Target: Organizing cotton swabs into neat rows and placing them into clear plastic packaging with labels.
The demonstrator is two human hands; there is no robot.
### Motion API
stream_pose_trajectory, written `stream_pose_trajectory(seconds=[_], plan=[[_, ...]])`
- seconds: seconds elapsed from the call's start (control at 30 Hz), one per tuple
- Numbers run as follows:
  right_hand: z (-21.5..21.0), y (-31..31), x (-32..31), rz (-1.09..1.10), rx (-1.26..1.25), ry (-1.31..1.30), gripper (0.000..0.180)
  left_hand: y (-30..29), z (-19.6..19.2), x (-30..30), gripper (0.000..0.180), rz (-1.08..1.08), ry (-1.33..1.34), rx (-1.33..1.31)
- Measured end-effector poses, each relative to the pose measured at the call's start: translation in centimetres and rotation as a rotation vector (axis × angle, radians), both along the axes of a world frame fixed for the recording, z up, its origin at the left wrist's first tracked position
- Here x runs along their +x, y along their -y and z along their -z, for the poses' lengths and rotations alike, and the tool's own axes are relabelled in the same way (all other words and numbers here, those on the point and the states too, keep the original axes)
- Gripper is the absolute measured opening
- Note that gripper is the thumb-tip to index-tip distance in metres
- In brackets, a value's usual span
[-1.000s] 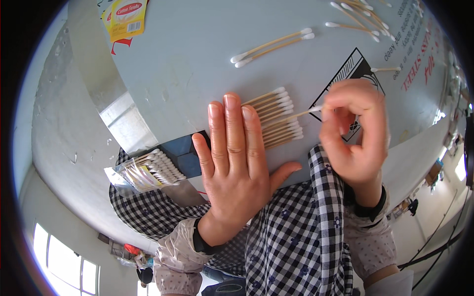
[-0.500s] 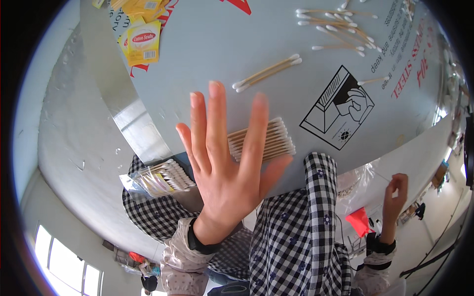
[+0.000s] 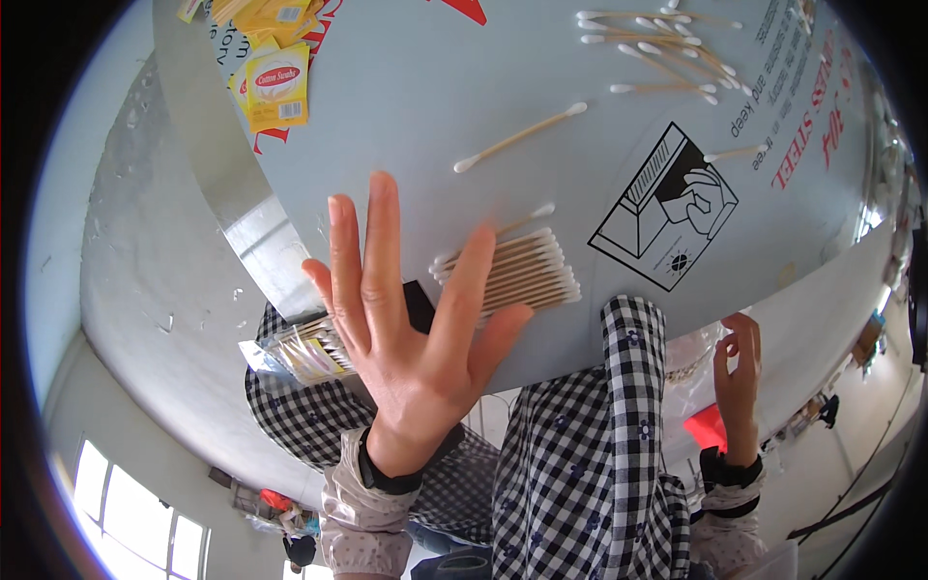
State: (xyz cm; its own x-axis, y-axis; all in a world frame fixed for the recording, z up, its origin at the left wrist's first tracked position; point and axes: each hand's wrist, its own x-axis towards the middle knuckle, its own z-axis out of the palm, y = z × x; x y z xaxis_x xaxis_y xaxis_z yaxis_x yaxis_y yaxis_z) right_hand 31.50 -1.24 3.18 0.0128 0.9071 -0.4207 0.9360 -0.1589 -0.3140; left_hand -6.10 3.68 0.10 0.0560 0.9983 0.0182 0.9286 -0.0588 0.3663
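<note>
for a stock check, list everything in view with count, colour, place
swab row: one, tan-white, centre
blurred swab: one, tan-white, just above row
middle swab: one, tan-white, farther up
lone swab: one, tan-white, right
swab pile: several, tan-white, upper right
bagged swabs: one bag, clear, lower left
packets: several, yellow, upper left
dark piece: one, black, left of row
table: one, grey, beneath swabs
checked cloth: one, black-white, lower middle
red object: one, lower right
left hand: one, spread, by row
right hand: one, lower right
</note>
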Motion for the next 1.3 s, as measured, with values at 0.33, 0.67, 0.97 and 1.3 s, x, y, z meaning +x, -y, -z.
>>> stream_pose_trajectory(seconds=[0.33, 0.67, 0.97, 1.3], plan=[[-2.9, 2.4, -1.4, -0.028, 0.087, -0.072, 0.033, 1.4, -0.6, 1.4, 0.099, 0.039, 0.121, -0.022], [-16.9, 5.4, -2.3, 0.025, 0.681, -0.197, 0.028, 2.3, 2.3, 3.9, 0.103, -0.044, 0.009, 0.138], [-23.2, 2.2, -17.3, -0.303, 0.904, -0.761, 0.024, 3.6, 2.7, 2.7, 0.083, 0.049, 0.144, 0.189], [1.1, -8.4, -20.5, -0.205, 0.604, -0.519, 0.019, 7.8, 0.3, 0.8, 0.058, -0.442, 1.33, 0.322]])
